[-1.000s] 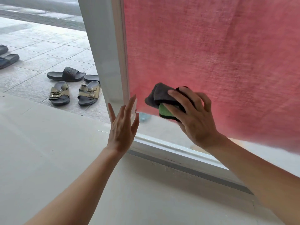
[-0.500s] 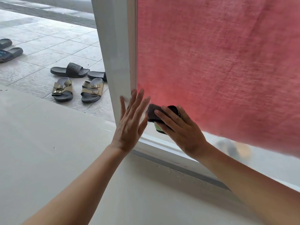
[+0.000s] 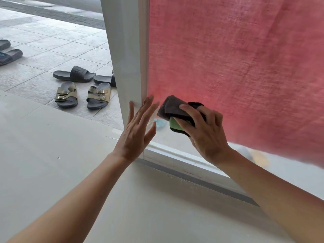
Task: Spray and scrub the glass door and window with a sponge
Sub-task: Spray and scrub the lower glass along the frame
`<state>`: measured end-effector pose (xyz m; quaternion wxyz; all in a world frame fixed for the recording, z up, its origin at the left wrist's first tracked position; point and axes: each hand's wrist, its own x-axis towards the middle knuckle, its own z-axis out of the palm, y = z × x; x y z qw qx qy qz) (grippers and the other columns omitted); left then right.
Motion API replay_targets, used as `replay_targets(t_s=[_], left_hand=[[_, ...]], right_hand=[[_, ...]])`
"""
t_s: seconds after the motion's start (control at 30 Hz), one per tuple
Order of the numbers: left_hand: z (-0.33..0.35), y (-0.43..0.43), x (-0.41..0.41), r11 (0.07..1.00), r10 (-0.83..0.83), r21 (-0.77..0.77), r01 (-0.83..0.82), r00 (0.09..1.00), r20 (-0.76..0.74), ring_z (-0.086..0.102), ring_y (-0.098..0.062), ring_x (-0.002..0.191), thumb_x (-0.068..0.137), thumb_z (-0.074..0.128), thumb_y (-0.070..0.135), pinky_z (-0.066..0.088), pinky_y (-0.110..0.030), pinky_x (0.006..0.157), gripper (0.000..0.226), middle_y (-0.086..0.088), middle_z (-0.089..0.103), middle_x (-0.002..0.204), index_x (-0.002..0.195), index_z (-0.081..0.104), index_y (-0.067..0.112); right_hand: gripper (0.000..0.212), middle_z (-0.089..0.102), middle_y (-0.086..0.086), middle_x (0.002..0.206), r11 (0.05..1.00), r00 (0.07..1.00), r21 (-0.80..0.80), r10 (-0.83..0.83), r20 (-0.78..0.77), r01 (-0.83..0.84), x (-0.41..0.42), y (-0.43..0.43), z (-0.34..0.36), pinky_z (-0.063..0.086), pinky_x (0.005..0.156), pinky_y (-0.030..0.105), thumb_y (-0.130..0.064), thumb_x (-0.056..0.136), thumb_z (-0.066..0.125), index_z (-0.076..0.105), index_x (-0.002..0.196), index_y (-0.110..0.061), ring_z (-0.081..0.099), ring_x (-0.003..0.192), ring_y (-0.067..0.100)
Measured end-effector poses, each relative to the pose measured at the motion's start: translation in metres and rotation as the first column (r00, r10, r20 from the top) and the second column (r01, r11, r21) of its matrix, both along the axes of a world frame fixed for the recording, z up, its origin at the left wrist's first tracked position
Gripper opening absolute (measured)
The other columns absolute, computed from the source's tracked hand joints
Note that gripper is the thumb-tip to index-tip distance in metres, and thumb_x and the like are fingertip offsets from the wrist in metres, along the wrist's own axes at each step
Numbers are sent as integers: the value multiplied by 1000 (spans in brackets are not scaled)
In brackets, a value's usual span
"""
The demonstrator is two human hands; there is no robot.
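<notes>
The glass door pane (image 3: 180,142) sits in a white frame (image 3: 128,67), with a red curtain (image 3: 236,67) hanging behind the glass. My right hand (image 3: 205,134) grips a green sponge (image 3: 174,124) wrapped in a dark grey cloth (image 3: 173,106) and presses it against the lower left of the glass. My left hand (image 3: 136,132) lies flat with straight fingers on the frame's lower corner, just left of the sponge. No spray bottle is in view.
The door's bottom rail (image 3: 184,160) and dark floor track (image 3: 201,181) run diagonally to the lower right. Pale floor (image 3: 52,155) lies in front. Outside on the tiles stand olive sandals (image 3: 82,96) and black slides (image 3: 75,74).
My right hand moved the sponge down toward the bottom rail, then back up and slightly right on the glass. My left hand stayed flat on the frame corner.
</notes>
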<state>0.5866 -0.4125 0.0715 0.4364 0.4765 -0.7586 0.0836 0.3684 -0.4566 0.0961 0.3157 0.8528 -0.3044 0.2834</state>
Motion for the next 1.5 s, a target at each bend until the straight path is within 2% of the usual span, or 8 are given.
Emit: replay_targets(t_s=[0.2, 0.37, 0.47, 0.57, 0.77, 1.2, 1.4, 1.5], left_hand=[[0, -1, -3, 1000, 4, -6, -4, 1000, -18, 26, -29, 143, 91, 57, -2, 6, -58, 117, 60, -20, 29, 153, 144, 27, 2], [-3, -2, -2, 1000, 10, -13, -10, 1000, -9, 26, -29, 143, 96, 54, 6, 7, -60, 116, 53, -22, 29, 153, 142, 30, -4], [-4, -3, -2, 1000, 3, -21, -4, 1000, -27, 27, -29, 143, 95, 55, 4, 8, -62, 116, 53, -21, 30, 152, 142, 30, -2], [-5, -3, -1, 999, -9, -39, 8, 999, -34, 29, -28, 143, 94, 53, 0, 9, -62, 115, 54, -21, 32, 151, 142, 29, 1], [-5, -4, 0, 999, -28, -22, 28, 999, -32, 28, -28, 143, 93, 54, 0, 7, -61, 116, 55, -20, 29, 152, 143, 29, 3], [0, 6, -13, 1000, 25, 5, -24, 994, -110, 31, -29, 141, 94, 53, 1, 14, -60, 115, 57, -13, 33, 151, 144, 26, 7], [-6, 10, -21, 997, 59, 61, -51, 990, -132, 24, -31, 144, 94, 53, 2, 14, -59, 116, 59, -19, 27, 154, 146, 24, 4], [-9, 11, -30, 995, 78, 71, -67, 984, -158, 21, -30, 145, 95, 51, 3, 13, -58, 116, 58, -17, 27, 155, 146, 24, 2]], right_hand=[[46, 39, -2, 136, 1000, 1000, -25, 16, 22, -15, 17, -4, -7, 30, 86, 38, -11, 76, 78, 65, 118, -25, 38, 110, 27], [56, 40, 2, 137, 999, 991, 22, 43, -128, -41, 31, 0, -34, 31, 86, 38, -3, 78, 62, 57, 131, -19, 37, 109, 28], [47, 50, 1, 137, 995, 975, 89, 56, -217, -38, 36, 2, -59, 32, 87, 38, -7, 76, 67, 63, 121, -20, 39, 112, 28], [40, 42, -1, 137, 992, 949, 126, 49, -311, -10, 41, 5, -96, 31, 90, 37, -15, 80, 60, 66, 117, -25, 38, 113, 27], [69, 29, -1, 139, 968, 902, 194, -62, -427, 158, 50, 13, -127, 28, 91, 37, -29, 55, 82, 64, 122, -30, 35, 115, 26], [47, 55, 0, 136, 999, 998, 30, 14, -66, -12, 29, -2, 0, 31, 87, 38, -10, 76, 72, 63, 120, -24, 37, 111, 27], [40, 30, -2, 140, 993, 972, -117, 6, 236, 23, -4, -5, 81, 29, 92, 39, -13, 91, 57, 59, 128, -27, 32, 115, 25], [37, 32, -5, 139, 986, 976, -162, 9, 218, 27, -10, -5, 85, 30, 92, 39, -13, 94, 54, 60, 127, -30, 34, 115, 25]])
